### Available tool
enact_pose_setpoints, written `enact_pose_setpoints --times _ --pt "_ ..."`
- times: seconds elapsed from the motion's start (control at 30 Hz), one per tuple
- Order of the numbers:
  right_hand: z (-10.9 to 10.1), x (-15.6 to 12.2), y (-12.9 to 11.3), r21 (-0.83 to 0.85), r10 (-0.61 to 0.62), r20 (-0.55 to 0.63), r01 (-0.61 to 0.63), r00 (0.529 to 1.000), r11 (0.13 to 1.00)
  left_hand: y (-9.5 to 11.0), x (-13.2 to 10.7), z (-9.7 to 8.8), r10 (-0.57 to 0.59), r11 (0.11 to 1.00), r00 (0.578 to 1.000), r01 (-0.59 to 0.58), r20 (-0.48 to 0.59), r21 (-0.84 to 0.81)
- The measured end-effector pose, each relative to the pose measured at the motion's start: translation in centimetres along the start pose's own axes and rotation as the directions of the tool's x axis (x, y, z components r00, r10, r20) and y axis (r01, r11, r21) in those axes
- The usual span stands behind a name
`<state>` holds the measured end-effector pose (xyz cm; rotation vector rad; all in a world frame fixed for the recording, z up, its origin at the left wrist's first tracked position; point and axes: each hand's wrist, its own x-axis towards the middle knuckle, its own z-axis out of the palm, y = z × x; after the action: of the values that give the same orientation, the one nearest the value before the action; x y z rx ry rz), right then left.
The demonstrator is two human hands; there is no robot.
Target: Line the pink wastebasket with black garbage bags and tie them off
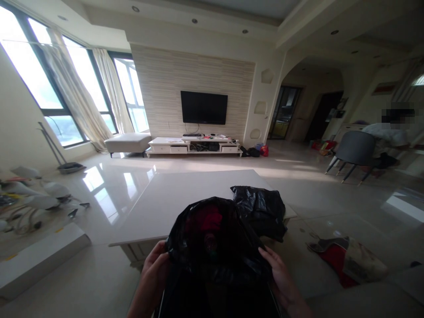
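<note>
A black plastic bag (215, 251) stands open in front of me at the bottom centre, with something red (207, 221) showing inside it. My left hand (155, 267) grips the bag's left edge with curled fingers. My right hand (278, 274) pinches the bag's right edge. The bag rests against the near edge of a low white table (179, 198). A second crumpled black bag (260, 210) lies on the table's right corner, just beyond my right hand.
A red and beige object (347, 263) lies on the glossy floor to the right. White lamp parts and cables (36, 198) clutter the left. Farther off are a TV stand (194, 145), a white ottoman (127, 143), and a person seated on a grey chair (356, 150).
</note>
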<state>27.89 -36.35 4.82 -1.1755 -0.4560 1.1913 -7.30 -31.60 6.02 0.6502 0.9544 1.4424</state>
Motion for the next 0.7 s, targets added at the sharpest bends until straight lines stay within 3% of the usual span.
enact_pose_setpoints --times 0.1,0.23,0.37,0.47,0.57,0.63,0.7 --pt "0.5 -0.6 -1.2 -0.006 -0.011 -0.003 0.011 1.000 1.000 0.5 -0.9 0.4 0.060 0.997 0.998 -0.061 0.034 0.037" --pt "0.5 -0.9 -2.1 -0.117 -0.160 0.003 0.159 0.987 0.980 0.2 -1.6 0.0 0.009 0.994 0.992 -0.023 0.124 0.109" --pt "0.2 -1.4 -2.3 -0.248 -0.246 -0.055 0.225 0.968 0.942 -0.1 -1.9 -0.3 -0.088 0.992 0.995 0.083 0.049 0.095" --pt "0.2 -2.2 -2.5 -0.454 -0.386 0.084 0.380 0.919 0.806 -0.6 -1.8 -0.6 -0.178 0.978 0.982 0.183 -0.057 0.101" --pt "0.5 -3.3 -2.9 -0.569 -0.499 0.317 0.583 0.806 0.580 -1.1 -1.7 -0.7 -0.224 0.968 0.962 0.238 -0.154 0.082" --pt "0.7 -3.7 -3.1 -0.582 -0.507 0.419 0.651 0.754 0.487 -1.1 -1.7 -0.5 -0.209 0.965 0.969 0.226 -0.135 0.131" --pt "0.6 -3.7 -3.2 -0.605 -0.477 0.400 0.617 0.783 0.504 -0.8 -2.0 -0.3 -0.165 0.961 0.986 0.168 -0.030 0.218"
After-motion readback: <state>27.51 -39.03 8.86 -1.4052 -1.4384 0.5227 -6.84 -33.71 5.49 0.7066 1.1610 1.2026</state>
